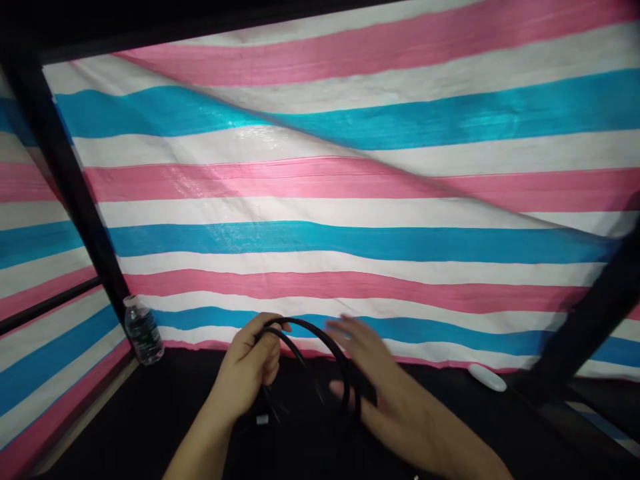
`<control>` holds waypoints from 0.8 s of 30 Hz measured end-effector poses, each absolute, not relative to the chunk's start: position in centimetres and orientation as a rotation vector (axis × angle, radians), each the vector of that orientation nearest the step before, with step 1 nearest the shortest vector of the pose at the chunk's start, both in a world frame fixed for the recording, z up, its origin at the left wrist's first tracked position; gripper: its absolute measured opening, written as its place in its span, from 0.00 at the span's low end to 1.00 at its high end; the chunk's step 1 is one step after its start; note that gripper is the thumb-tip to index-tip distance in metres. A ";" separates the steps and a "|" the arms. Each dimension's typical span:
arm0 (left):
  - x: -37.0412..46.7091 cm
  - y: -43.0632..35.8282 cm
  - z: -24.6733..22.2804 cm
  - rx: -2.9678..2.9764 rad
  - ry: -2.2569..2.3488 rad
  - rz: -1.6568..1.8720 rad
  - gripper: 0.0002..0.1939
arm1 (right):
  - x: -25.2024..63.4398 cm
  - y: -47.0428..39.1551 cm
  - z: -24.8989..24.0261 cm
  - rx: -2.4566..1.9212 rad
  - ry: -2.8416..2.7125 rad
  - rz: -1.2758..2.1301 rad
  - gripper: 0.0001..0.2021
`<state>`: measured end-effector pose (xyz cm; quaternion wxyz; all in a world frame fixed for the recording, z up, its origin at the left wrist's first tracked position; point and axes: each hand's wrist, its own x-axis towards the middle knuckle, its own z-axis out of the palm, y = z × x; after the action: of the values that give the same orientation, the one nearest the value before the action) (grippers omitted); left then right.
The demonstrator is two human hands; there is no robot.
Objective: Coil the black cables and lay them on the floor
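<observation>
The person's left hand (250, 363) is closed around a bundle of black cable (320, 331), thumb against fingers, above the middle of the table (185, 400) and short of its back edge. The right hand (385, 387), blurred, has its fingers spread and thumb well apart at the loop's right side; whether it touches the cable cannot be told.

The cable looks light and unbreakable, bendy yet springy enough to hold an arch, with a smooth jacket that may slide; gathering its strands together at the top or side of the loop seems the surest grip.

A striped sheet (325, 180) rises along the back edge. A bottle (143, 333) stands at the back left corner, beside a dark post, and a white oval object (487, 378) lies near the back edge on the right. Sideways room runs between these two; the front edge is not visible.
</observation>
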<state>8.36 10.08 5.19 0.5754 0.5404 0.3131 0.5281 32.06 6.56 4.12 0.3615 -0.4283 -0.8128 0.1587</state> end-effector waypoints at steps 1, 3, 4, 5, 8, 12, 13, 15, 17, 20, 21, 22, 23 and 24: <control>8.8 10.1 5.1 1.230 0.729 1.257 0.21 | 31.3 6.0 4.4 -1.014 -2.155 0.632 0.24; 9.5 10.1 5.1 1.168 0.738 1.318 0.22 | 30.0 5.5 4.7 -0.838 -2.085 1.144 0.22; 9.5 10.1 5.1 1.144 0.749 1.350 0.22 | 29.5 5.5 4.6 -0.749 -1.977 1.389 0.24; 9.5 10.2 5.2 1.128 0.763 1.375 0.22 | 29.1 5.7 4.3 -0.659 -1.846 1.594 0.28; 8.6 10.3 5.7 1.140 0.801 1.392 0.22 | 28.9 6.7 3.3 -0.460 -1.502 1.879 0.35; 7.3 10.2 6.5 1.204 0.811 1.336 0.19 | 29.3 7.2 3.4 -0.540 -1.464 1.671 0.26; 7.0 10.2 6.6 1.206 0.807 1.298 0.18 | 29.2 7.1 3.6 -0.638 -1.508 1.532 0.22; 6.0 10.2 6.7 1.198 0.786 1.179 0.18 | 28.9 6.9 4.1 -0.836 -1.510 1.250 0.17; 4.8 10.2 6.6 1.213 0.722 0.999 0.23 | 28.5 6.8 4.3 -0.886 -1.406 1.162 0.19; 2.9 10.3 6.2 1.282 0.531 0.724 0.38 | 28.3 6.8 4.2 -0.840 -1.267 1.327 0.23; 2.6 10.2 6.1 1.293 0.481 0.663 0.39 | 28.4 6.7 4.3 -0.850 -1.259 1.370 0.23; 2.5 10.0 6.0 1.291 0.472 0.623 0.37 | 28.5 6.6 4.4 -0.880 -1.277 1.385 0.24; 2.6 9.7 6.0 1.288 0.509 0.606 0.33 | 28.8 6.4 4.6 -0.924 -1.325 1.366 0.24; 3.0 9.4 6.1 1.302 0.582 0.613 0.29 | 29.0 6.1 4.8 -0.968 -1.403 1.310 0.24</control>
<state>2.98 9.36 6.08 0.7136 0.5874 0.2627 0.2769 29.01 6.11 4.80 0.4759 -0.3959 -0.5740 0.5359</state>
